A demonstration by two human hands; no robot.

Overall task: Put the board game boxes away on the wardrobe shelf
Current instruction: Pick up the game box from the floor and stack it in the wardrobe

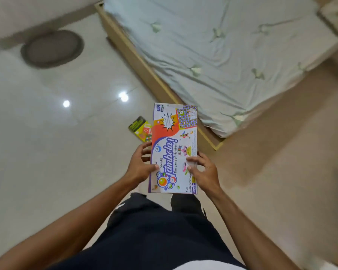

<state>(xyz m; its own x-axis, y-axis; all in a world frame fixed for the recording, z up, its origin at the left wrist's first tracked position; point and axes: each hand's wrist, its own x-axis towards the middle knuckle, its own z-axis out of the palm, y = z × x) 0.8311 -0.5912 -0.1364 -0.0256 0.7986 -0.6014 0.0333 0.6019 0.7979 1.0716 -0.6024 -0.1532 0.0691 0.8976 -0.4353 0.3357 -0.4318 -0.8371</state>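
A long white, orange and purple Tambola board game box (174,133) is held flat in front of my body, lid up. My left hand (140,165) grips its left edge, thumb on the lid and fingers curled under. My right hand (203,170) grips the right edge, with fingers on the lid. A second, smaller green and yellow game box (141,128) lies on the floor beyond, partly hidden by the held box. No wardrobe is in view.
A low bed (222,55) with a pale blue sheet and wooden frame fills the upper right. A round dark mat (52,48) lies on the glossy tiled floor (47,133) at the upper left. My dark-trousered legs are below.
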